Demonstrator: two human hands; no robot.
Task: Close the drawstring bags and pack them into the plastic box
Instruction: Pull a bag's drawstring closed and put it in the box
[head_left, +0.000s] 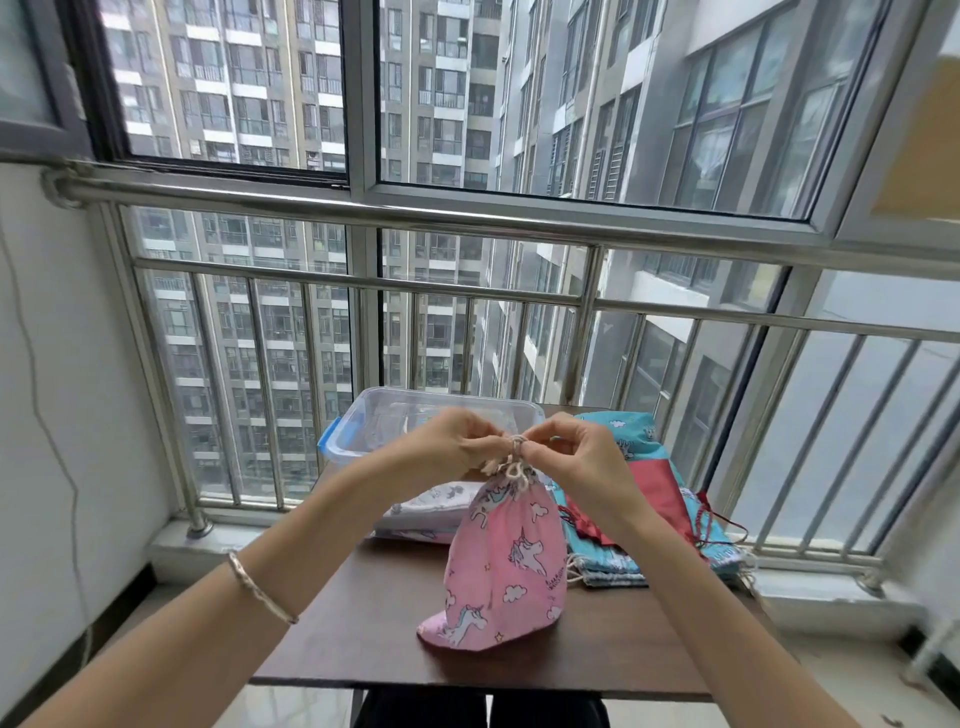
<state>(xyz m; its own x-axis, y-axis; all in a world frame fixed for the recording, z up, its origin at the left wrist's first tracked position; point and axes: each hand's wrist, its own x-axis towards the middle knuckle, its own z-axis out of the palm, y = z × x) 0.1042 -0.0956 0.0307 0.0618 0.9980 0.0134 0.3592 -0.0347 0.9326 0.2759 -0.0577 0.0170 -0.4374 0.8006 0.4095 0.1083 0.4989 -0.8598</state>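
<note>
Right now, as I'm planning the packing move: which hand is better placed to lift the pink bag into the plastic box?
Probably left. The left hand pinches the cord directly before the plastic box; the right hand pinches it nearer the blue bags.

Pink unicorn-print drawstring bag (506, 561) stands upright on dark wooden table (363, 623), mouth gathered tight. Left hand (451, 440) and right hand (576, 451) meet above the mouth, fingertips pinching the cream cord (514, 457) from either side. Bracelet (258, 587) on left forearm. Clear plastic box (431, 415) with blue latch at far table edge. White bag (434, 506) lies flat behind; teal and red bags (649, 493) stacked to the right. Steel railing (467, 213) and window beyond
</note>
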